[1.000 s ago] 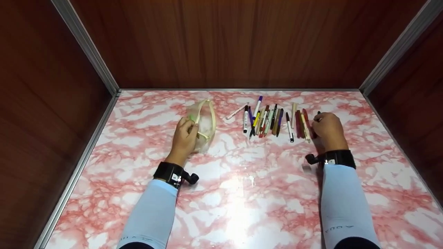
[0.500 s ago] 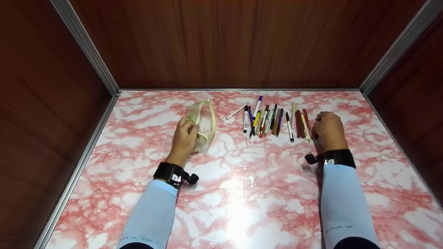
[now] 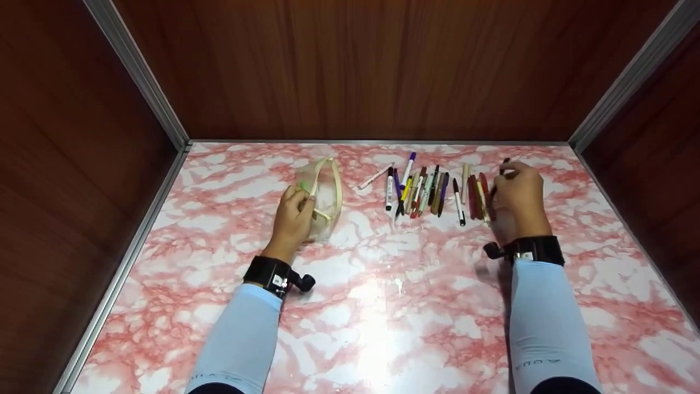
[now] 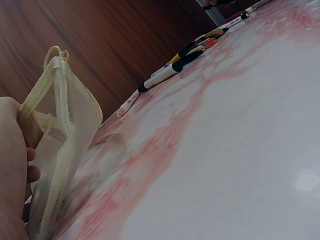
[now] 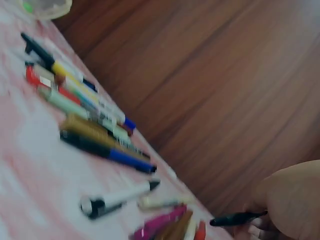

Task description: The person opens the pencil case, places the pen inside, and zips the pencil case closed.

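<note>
My left hand (image 3: 293,219) grips the near side of a pale mesh zip pouch (image 3: 337,189), whose mouth gapes toward the right. Something small and green shows through its side. In the left wrist view, the cream-edged pouch (image 4: 82,97) stands up beside the fingers. At the right end of a row of pens, my right hand (image 3: 524,191) pinches a dark pen (image 5: 235,219). Most of that pen is hidden behind the fingers in the head view. Nearest to this hand lie a red pen (image 3: 483,181) and a cream pen (image 3: 482,197).
Several pens and markers lie between the hands, among them a white marker (image 3: 389,191), a purple-capped marker (image 3: 408,169) and a white pen with black ends (image 3: 458,202). A pale pink pen (image 3: 375,176) lies closest to the pouch. Wooden walls (image 3: 350,71) enclose the marbled tabletop (image 3: 350,328).
My right hand has moved slightly away from me, and more of the dark pen now shows in its fingers. The left hand and pouch have stayed put.
</note>
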`<state>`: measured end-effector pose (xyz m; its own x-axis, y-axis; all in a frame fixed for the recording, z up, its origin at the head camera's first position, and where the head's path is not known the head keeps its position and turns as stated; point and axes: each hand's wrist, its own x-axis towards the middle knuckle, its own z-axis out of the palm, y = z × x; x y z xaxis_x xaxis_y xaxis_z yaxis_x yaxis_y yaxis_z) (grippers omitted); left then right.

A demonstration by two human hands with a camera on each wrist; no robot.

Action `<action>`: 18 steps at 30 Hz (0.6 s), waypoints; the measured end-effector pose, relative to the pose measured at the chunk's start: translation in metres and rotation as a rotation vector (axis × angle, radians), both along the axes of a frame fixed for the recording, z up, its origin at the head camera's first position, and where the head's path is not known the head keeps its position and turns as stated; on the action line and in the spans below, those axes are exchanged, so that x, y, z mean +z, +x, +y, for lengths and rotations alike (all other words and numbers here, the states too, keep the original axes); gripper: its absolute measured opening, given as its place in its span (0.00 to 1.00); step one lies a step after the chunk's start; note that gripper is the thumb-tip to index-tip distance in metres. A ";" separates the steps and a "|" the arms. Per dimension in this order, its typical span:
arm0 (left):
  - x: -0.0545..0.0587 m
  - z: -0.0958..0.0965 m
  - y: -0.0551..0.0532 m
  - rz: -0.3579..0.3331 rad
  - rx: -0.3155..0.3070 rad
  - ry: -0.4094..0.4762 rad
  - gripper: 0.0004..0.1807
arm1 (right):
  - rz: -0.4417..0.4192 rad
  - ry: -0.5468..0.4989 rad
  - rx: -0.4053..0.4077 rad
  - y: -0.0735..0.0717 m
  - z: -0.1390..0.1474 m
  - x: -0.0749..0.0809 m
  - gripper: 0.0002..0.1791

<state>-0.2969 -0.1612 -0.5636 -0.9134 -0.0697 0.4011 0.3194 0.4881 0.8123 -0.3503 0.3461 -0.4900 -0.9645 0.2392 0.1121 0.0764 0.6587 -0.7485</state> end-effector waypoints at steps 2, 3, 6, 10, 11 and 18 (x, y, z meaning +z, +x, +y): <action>0.001 0.001 0.000 0.002 -0.003 0.005 0.13 | 0.026 -0.054 0.014 -0.001 -0.010 0.007 0.26; 0.001 0.001 -0.001 0.005 -0.006 0.010 0.13 | 0.033 -0.096 0.027 -0.002 -0.017 0.010 0.25; 0.002 0.002 -0.002 0.008 -0.010 0.016 0.13 | 0.057 -0.178 0.083 -0.003 -0.038 0.016 0.24; 0.000 0.003 -0.004 0.012 -0.017 0.012 0.13 | 0.095 -0.206 0.176 -0.001 -0.072 0.016 0.23; -0.001 0.003 -0.004 0.014 -0.018 0.009 0.13 | 0.090 -0.210 0.192 0.000 -0.082 0.015 0.22; -0.001 0.001 -0.003 0.026 -0.015 0.015 0.12 | 0.064 -0.393 0.312 -0.003 -0.162 0.008 0.21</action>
<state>-0.2998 -0.1597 -0.5651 -0.9038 -0.0626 0.4233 0.3471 0.4711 0.8109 -0.3535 0.1843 -0.4818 -0.9909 -0.0238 0.1329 -0.1336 0.3103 -0.9412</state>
